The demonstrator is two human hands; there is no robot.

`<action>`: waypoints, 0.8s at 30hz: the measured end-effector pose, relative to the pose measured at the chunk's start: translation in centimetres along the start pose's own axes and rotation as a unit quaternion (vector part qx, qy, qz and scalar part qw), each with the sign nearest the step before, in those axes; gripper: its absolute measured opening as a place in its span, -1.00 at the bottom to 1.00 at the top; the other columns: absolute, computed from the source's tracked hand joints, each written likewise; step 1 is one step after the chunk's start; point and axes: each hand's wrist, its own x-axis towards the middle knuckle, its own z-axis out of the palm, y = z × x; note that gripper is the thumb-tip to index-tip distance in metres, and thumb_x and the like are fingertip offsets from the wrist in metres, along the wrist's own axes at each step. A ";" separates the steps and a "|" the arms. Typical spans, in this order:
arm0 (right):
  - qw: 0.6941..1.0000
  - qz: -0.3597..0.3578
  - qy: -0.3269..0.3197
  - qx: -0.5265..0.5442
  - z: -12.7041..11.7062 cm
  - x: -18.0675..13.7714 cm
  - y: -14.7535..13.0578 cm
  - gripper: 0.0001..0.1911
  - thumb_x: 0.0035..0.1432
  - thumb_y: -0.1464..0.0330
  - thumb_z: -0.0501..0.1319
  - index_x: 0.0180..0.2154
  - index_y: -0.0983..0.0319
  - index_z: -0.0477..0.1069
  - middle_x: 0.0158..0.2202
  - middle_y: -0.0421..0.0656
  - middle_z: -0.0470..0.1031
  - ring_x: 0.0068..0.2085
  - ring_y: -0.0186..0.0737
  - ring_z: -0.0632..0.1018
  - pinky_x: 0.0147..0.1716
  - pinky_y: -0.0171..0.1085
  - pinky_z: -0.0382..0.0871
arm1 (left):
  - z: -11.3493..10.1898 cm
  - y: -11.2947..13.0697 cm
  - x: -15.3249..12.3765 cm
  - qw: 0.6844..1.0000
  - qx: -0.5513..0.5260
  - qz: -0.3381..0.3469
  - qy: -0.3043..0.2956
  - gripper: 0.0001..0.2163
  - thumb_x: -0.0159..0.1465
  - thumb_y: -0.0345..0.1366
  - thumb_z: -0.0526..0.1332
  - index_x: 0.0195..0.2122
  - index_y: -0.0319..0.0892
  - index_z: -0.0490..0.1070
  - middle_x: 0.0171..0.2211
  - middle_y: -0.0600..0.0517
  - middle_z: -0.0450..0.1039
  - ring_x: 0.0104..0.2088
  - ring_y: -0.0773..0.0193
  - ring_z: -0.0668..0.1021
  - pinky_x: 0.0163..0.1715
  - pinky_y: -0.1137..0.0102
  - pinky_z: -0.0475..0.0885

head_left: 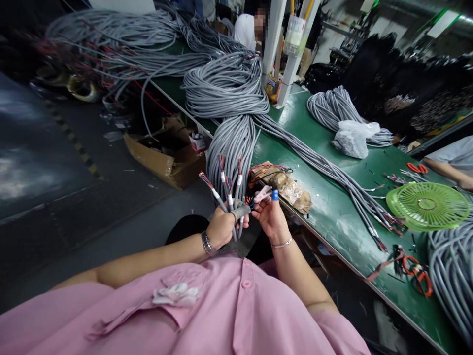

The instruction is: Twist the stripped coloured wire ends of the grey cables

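My left hand [223, 228] is closed round a small bunch of grey cables [219, 199], their ends pointing up and away from me. Thin coloured wires [221, 162] fan out of the ends, with white bands below them. A grey cover wraps my left thumb. Close beside it, my right hand [272, 219] has its fingers curled at the coloured wires [248, 201] of one cable end that leans right. Blue wrapping covers my right thumb tip, and something pale pink [263, 194] shows at the fingers; whether it is a finger cover is unclear.
Large coils of grey cable [225, 86] lie on the green table [318, 172], with a long cable bundle [314, 153] running right. A brown taped bundle [291, 190], a green fan [426, 204] and orange-handled scissors [417, 276] are there too. A cardboard box [155, 160] stands left. Other people sit nearby.
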 end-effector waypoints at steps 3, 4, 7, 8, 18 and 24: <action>1.000 0.014 -0.027 0.001 -0.6 -0.9 0.5 -0.45 0.04 -0.13 0.18 -0.31 0.25 0.46 -0.40 -0.17 0.49 -0.45 -0.36 0.46 -0.46 -0.36 0.42 | -0.5 0.3 -0.3 1.000 0.002 0.007 0.000 -0.81 0.02 -0.26 0.36 -0.44 -0.24 0.40 -0.62 0.06 0.46 -0.65 0.36 0.47 -0.71 0.53 0.26; 0.999 0.015 -0.041 -0.010 -0.8 -1.4 0.8 -0.45 0.04 -0.12 0.19 -0.31 0.25 0.46 -0.38 -0.16 0.50 -0.43 -0.35 0.46 -0.44 -0.35 0.42 | -0.6 0.3 -0.4 1.000 0.004 0.011 -0.002 -0.81 0.03 -0.26 0.36 -0.44 -0.24 0.41 -0.61 0.06 0.46 -0.65 0.36 0.48 -0.71 0.53 0.25; 0.995 -0.007 -0.075 -0.071 -0.7 -2.7 1.9 -0.54 0.00 -0.01 0.30 -0.29 0.26 0.46 -0.38 -0.16 0.50 -0.43 -0.35 0.46 -0.41 -0.33 0.41 | -1.1 0.3 -0.5 1.000 0.015 0.025 -0.009 -0.82 0.05 -0.26 0.35 -0.43 -0.24 0.41 -0.62 0.05 0.47 -0.64 0.34 0.49 -0.70 0.53 0.23; 0.992 -0.026 -0.073 -0.094 -0.5 -3.1 2.2 -0.61 -0.01 0.07 0.35 -0.29 0.25 0.47 -0.40 -0.18 0.49 -0.44 -0.36 0.44 -0.41 -0.34 0.39 | -1.2 0.2 -0.5 0.999 0.021 0.028 -0.011 -0.83 0.06 -0.26 0.35 -0.43 -0.23 0.42 -0.61 0.05 0.47 -0.63 0.34 0.50 -0.70 0.53 0.23; 0.972 -0.101 -0.025 -0.209 0.4 -2.7 2.0 -0.82 -0.01 0.29 0.36 -0.38 0.25 0.45 -0.50 -0.26 0.45 -0.52 -0.42 0.38 -0.50 -0.38 0.26 | -2.1 0.2 -0.6 0.979 0.172 0.010 -0.106 -0.83 0.07 -0.25 0.36 -0.41 -0.22 0.44 -0.58 0.02 0.51 -0.61 0.26 0.54 -0.66 0.45 0.37; 0.984 -0.074 -0.024 -0.160 0.2 -2.9 2.4 -0.84 0.00 0.31 0.34 -0.38 0.24 0.44 -0.55 -0.30 0.38 -0.55 -0.42 0.34 -0.50 -0.38 0.26 | -2.2 0.4 -0.3 0.980 0.167 0.005 -0.105 -0.82 0.08 -0.23 0.35 -0.41 -0.23 0.44 -0.57 0.00 0.51 -0.61 0.27 0.54 -0.68 0.47 0.35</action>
